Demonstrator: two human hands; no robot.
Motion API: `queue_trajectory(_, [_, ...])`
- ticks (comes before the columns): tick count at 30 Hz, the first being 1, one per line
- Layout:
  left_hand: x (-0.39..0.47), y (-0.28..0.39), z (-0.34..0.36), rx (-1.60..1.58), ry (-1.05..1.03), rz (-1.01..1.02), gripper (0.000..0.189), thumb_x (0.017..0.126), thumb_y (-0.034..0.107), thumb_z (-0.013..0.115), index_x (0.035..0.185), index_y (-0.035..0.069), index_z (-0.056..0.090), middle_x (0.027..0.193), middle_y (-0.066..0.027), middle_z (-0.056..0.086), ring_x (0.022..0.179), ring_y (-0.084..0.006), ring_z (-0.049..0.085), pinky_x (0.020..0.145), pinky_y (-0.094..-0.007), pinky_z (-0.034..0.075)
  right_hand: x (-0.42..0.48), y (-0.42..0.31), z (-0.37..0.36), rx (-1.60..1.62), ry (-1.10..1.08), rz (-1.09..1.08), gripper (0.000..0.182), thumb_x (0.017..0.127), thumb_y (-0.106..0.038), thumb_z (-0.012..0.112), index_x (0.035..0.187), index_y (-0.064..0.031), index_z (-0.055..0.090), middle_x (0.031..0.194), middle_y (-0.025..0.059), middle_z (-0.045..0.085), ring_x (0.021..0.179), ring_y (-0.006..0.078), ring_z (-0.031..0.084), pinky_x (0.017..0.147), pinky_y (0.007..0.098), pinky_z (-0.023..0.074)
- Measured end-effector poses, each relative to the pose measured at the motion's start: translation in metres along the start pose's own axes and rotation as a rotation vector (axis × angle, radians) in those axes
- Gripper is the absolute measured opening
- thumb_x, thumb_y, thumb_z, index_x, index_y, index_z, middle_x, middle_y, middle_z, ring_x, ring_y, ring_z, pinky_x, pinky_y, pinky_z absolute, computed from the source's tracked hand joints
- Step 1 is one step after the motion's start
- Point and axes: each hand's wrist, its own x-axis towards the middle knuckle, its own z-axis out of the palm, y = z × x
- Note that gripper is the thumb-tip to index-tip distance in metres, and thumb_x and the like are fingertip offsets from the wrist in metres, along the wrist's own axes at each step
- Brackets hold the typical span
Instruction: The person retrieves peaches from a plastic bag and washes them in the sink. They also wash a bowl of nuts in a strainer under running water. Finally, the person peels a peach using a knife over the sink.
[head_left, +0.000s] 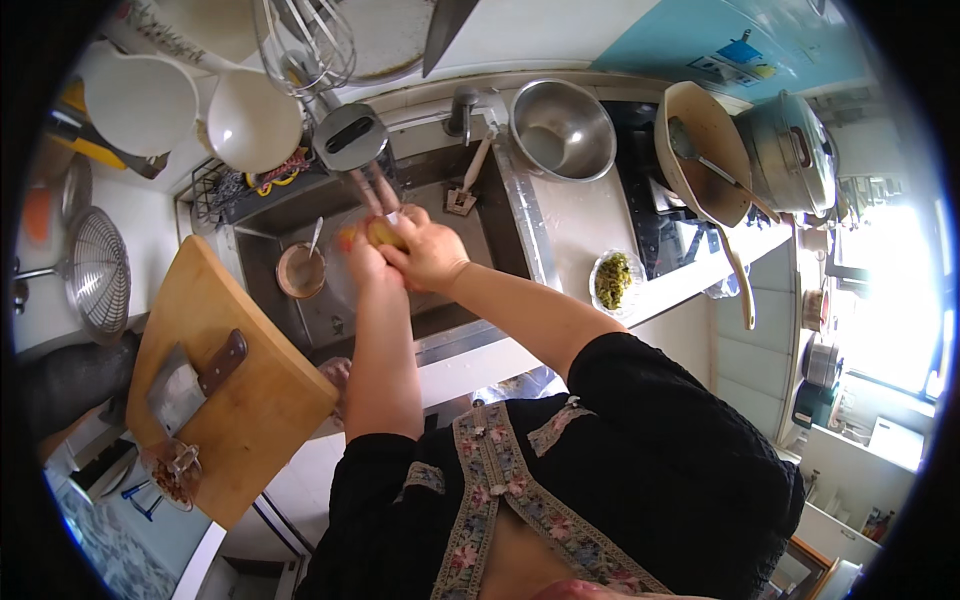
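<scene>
My left hand (367, 256) and my right hand (434, 252) meet over the stainless-steel sink (499, 247). Between them they grip a rounded yellowish item (385, 234), possibly a fruit or vegetable; the fingers cover much of it. Under my left hand is a clear bowl (339, 266), partly hidden, and a blurred red-orange patch shows beside that hand. To the left in the sink sits a small brownish bowl (292, 279) with a spoon (316, 236). A pale-handled brush or scraper (474, 169) leans at the sink's far right corner, near the faucet (464, 112).
Left of the sink, a wooden cutting board (255, 412) holds a cleaver (180, 390) and a glass container (176, 472). Utensils hang overhead, including a whisk (319, 52). Rightward are a steel bowl (562, 131), a dish of chopped greens (614, 281) and a pan (705, 157).
</scene>
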Motion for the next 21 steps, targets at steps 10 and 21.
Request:
queue_trajectory(10, [0.025, -0.025, -0.026, 0.349, 0.074, 0.251, 0.030, 0.098, 0.032, 0.065, 0.111, 0.006, 0.063, 0.099, -0.0056, 0.065, 0.085, -0.0150, 0.062, 0.074, -0.0308, 0.053, 0.022, 0.034, 0.009, 0.466, -0.270, 0.365, 0.061, 0.091, -0.048, 0.063, 0.139, -0.0119, 0.050, 0.123, 0.0226, 0.064, 0.106, 0.0362, 0.067, 0.090, 0.0398, 0.0550])
queue_trajectory(21, [0.037, -0.015, -0.055, 0.431, -0.093, 0.145, 0.025, 0.097, 0.025, 0.063, 0.109, 0.003, 0.068, 0.109, -0.0058, 0.068, 0.099, -0.0159, 0.065, 0.090, -0.0339, 0.051, -0.008, 0.014, -0.036, -0.255, -0.226, -0.207, 0.073, 0.069, -0.020, 0.082, 0.135, -0.0220, 0.051, 0.131, 0.0103, 0.056, 0.115, 0.0330, 0.061, 0.092, 0.0412, 0.0553])
